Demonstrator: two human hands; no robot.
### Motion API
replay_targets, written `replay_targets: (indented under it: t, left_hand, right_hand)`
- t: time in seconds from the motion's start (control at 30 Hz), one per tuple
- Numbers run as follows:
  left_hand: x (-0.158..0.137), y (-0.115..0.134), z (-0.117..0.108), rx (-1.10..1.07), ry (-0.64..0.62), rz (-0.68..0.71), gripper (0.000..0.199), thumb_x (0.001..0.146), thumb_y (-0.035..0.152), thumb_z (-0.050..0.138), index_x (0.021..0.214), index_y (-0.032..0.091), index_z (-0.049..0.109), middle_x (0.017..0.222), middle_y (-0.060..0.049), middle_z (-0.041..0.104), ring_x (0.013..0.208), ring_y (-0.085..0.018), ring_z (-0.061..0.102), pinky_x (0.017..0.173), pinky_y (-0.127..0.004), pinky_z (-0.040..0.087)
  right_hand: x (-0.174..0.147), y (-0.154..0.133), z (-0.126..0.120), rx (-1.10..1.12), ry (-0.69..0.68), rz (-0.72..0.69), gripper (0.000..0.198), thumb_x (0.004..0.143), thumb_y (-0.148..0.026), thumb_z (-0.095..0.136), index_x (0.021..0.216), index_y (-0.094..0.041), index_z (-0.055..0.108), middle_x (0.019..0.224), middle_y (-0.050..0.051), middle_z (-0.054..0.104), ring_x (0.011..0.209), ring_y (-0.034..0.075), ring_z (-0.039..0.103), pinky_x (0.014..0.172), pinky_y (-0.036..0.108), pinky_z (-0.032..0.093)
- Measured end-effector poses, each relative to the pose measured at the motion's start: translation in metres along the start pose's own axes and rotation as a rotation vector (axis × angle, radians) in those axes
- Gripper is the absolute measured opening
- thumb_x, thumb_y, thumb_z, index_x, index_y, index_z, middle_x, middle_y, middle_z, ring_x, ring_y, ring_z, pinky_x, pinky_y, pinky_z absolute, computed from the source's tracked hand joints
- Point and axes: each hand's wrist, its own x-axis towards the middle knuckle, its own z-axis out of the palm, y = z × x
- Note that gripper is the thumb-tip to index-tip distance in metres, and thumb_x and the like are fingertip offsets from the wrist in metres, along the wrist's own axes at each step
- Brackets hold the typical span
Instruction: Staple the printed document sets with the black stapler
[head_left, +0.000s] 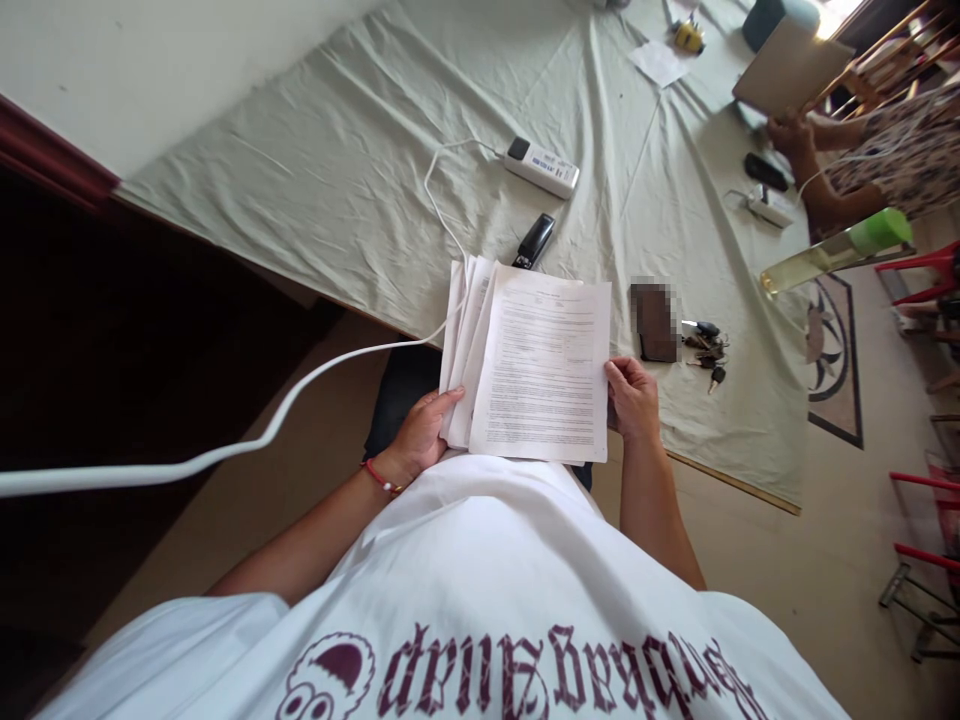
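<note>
My left hand (424,430), with a red bracelet at the wrist, grips the lower left edge of a stack of papers (459,335); its thumb lies on top and its fingers are hidden beneath. My right hand (634,398) pinches the right edge of a printed sheet (546,370) between thumb and fingers. That sheet overlaps the stack, its text facing up. Both are at the table's near edge, over my lap. Just beyond the papers lies a black stapler (534,240).
A white power strip (541,168) trails a cable (285,400) past the papers' left side. Right of them lie a phone-like dark object (656,322) and keys (706,350). A green-lidded bottle (836,252) stands near the right edge, by another person's arms (817,150).
</note>
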Motion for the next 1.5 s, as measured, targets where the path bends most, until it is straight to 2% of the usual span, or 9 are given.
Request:
replay_targets:
  t: [0.27, 0.43, 0.53, 0.63, 0.77, 0.93, 1.13, 1.3, 1.5]
  left_hand:
    - [0.003, 0.0, -0.003, -0.027, -0.006, -0.008, 0.025, 0.081, 0.022, 0.073, 0.102, 0.009, 0.075, 0.098, -0.015, 0.08, 0.098, -0.031, 0.076, 0.091, -0.042, 0.063]
    - [-0.003, 0.002, -0.002, -0.036, -0.081, -0.019, 0.039, 0.08, 0.032, 0.079, 0.113, 0.01, 0.073, 0.105, -0.016, 0.08, 0.105, -0.034, 0.075, 0.094, -0.046, 0.062]
    - [-0.008, 0.003, -0.001, -0.015, -0.147, -0.022, 0.047, 0.077, 0.029, 0.082, 0.119, 0.011, 0.071, 0.108, -0.016, 0.079, 0.107, -0.034, 0.074, 0.095, -0.046, 0.062]
    - [-0.01, 0.004, -0.001, 0.026, -0.199, -0.032, 0.049, 0.071, 0.023, 0.085, 0.117, 0.01, 0.072, 0.109, -0.016, 0.079, 0.105, -0.035, 0.075, 0.092, -0.046, 0.063]
    - [-0.008, 0.002, -0.003, 0.063, -0.204, -0.034, 0.048, 0.066, 0.019, 0.086, 0.112, 0.009, 0.074, 0.106, -0.017, 0.079, 0.1, -0.035, 0.076, 0.088, -0.045, 0.064]
    - [-0.007, 0.001, -0.004, 0.081, -0.21, -0.04, 0.048, 0.065, 0.018, 0.087, 0.111, 0.009, 0.075, 0.107, -0.018, 0.079, 0.101, -0.036, 0.076, 0.089, -0.046, 0.064]
    - [-0.01, 0.003, -0.004, 0.109, -0.235, -0.047, 0.05, 0.063, 0.02, 0.09, 0.11, 0.008, 0.076, 0.108, -0.018, 0.079, 0.099, -0.035, 0.076, 0.089, -0.044, 0.064]
    - [-0.012, 0.004, -0.003, 0.11, -0.256, -0.07, 0.052, 0.064, 0.02, 0.091, 0.112, 0.008, 0.075, 0.111, -0.017, 0.078, 0.101, -0.034, 0.076, 0.092, -0.045, 0.063]
    - [-0.012, 0.004, -0.003, 0.11, -0.253, -0.094, 0.051, 0.065, 0.02, 0.091, 0.112, 0.01, 0.075, 0.112, -0.016, 0.079, 0.104, -0.034, 0.075, 0.093, -0.045, 0.063]
  right_hand:
    - [-0.003, -0.007, 0.002, 0.008, -0.046, 0.014, 0.026, 0.079, -0.047, 0.076, 0.084, -0.022, 0.071, 0.068, -0.004, 0.06, 0.058, 0.012, 0.046, 0.056, 0.026, 0.037]
    - [-0.004, -0.011, 0.004, -0.031, -0.036, 0.015, 0.025, 0.079, -0.046, 0.075, 0.083, -0.022, 0.07, 0.065, -0.005, 0.058, 0.055, 0.011, 0.041, 0.054, 0.026, 0.033]
    - [-0.005, -0.013, 0.005, -0.043, -0.031, 0.029, 0.026, 0.078, -0.046, 0.075, 0.085, -0.022, 0.071, 0.066, -0.004, 0.059, 0.055, 0.011, 0.042, 0.053, 0.026, 0.034]
    - [-0.005, -0.013, 0.007, -0.02, -0.026, 0.034, 0.029, 0.075, -0.045, 0.077, 0.093, -0.022, 0.073, 0.071, -0.004, 0.063, 0.058, 0.011, 0.047, 0.056, 0.025, 0.04]
    - [-0.004, -0.01, 0.007, -0.004, -0.003, -0.001, 0.033, 0.075, -0.041, 0.078, 0.103, -0.024, 0.073, 0.076, -0.005, 0.063, 0.06, 0.01, 0.051, 0.06, 0.025, 0.044]
    - [-0.001, -0.002, 0.005, -0.085, -0.02, -0.015, 0.028, 0.076, -0.042, 0.077, 0.097, -0.023, 0.078, 0.082, -0.001, 0.07, 0.068, 0.014, 0.058, 0.068, 0.028, 0.047]
    - [-0.001, 0.001, 0.004, -0.093, -0.008, -0.066, 0.036, 0.079, -0.04, 0.075, 0.111, -0.025, 0.077, 0.085, -0.002, 0.068, 0.07, 0.011, 0.057, 0.069, 0.026, 0.046]
    - [-0.001, 0.0, 0.005, -0.127, -0.028, -0.048, 0.032, 0.079, -0.039, 0.074, 0.106, -0.021, 0.079, 0.083, -0.001, 0.067, 0.07, 0.011, 0.057, 0.069, 0.025, 0.044]
    - [-0.002, 0.001, 0.006, -0.131, -0.004, -0.052, 0.05, 0.079, -0.042, 0.073, 0.126, -0.025, 0.072, 0.088, -0.002, 0.066, 0.063, 0.009, 0.051, 0.062, 0.024, 0.041]
